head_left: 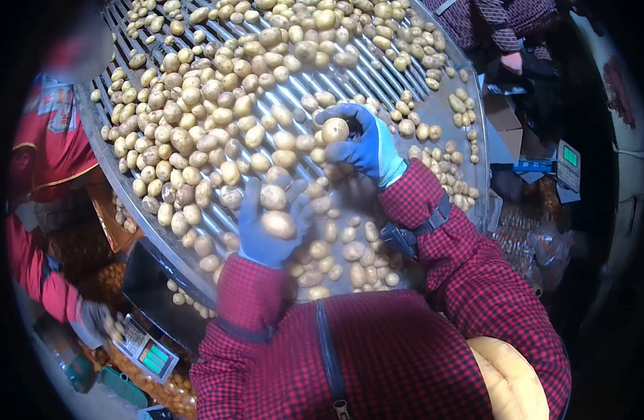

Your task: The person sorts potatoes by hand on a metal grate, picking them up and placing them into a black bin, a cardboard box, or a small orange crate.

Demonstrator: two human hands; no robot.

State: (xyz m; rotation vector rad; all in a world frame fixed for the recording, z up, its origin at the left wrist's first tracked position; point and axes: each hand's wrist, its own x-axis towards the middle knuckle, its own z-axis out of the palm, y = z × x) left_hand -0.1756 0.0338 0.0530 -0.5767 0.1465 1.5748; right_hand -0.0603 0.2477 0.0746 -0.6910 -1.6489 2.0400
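My left hand (259,245), in a blue-grey work glove, is turned palm up with its fingers curled around a pair of potatoes. One is a larger brownish potato (278,225) in the palm; a paler potato (273,197) sits by the fingertips. My right hand (367,148), in a bright blue glove, pinches a round potato (335,130) between thumb and fingers above the slatted metal rack (367,64). Many loose potatoes (189,112) lie around both hands, and smaller ones (367,259) are grouped close to my body.
A raised metal rim (136,210) borders the table. At left, a person's gloved hand (94,318) is beside a scale (150,355) with a green display. Another person's hand (512,63) shows at upper right, above a cardboard box (504,122) and a second scale (568,164).
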